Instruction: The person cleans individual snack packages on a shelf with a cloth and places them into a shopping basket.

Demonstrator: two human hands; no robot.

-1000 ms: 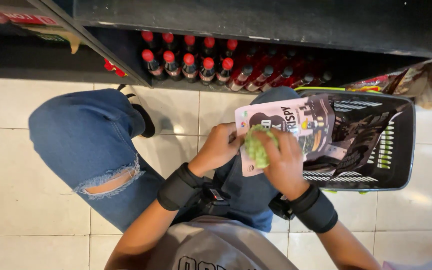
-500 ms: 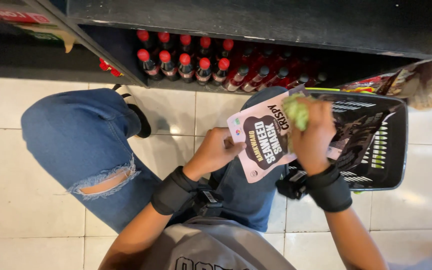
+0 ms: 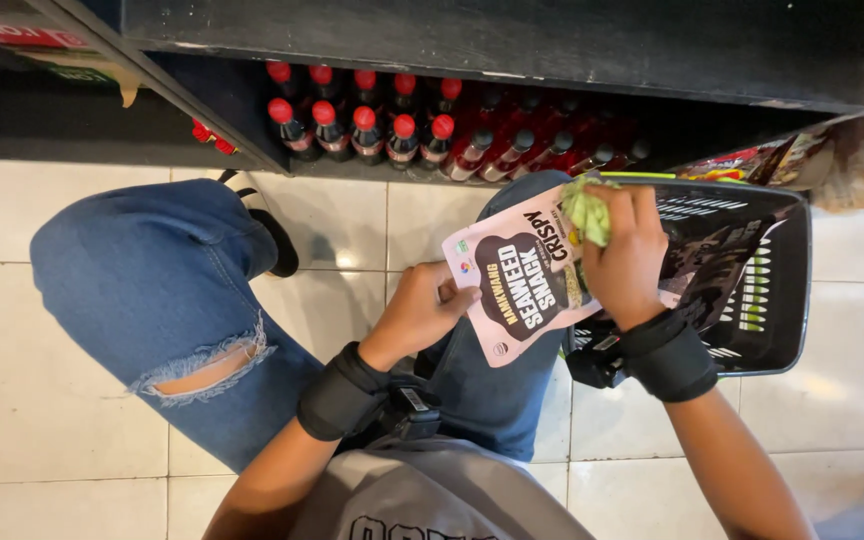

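Fingers of the left hand [image 3: 422, 310] pinch the lower edge of a pink snack packet [image 3: 522, 285], which sits tilted above the knee, just left of a black shopping basket [image 3: 797, 290]. Fingers of the right hand [image 3: 627, 250] are clenched around a crumpled green cloth [image 3: 585, 208], pressed against the packet's upper right corner. Red-capped bottles [image 3: 362, 125] stand in rows on the dark bottom shelf [image 3: 512, 40] beyond the packet.
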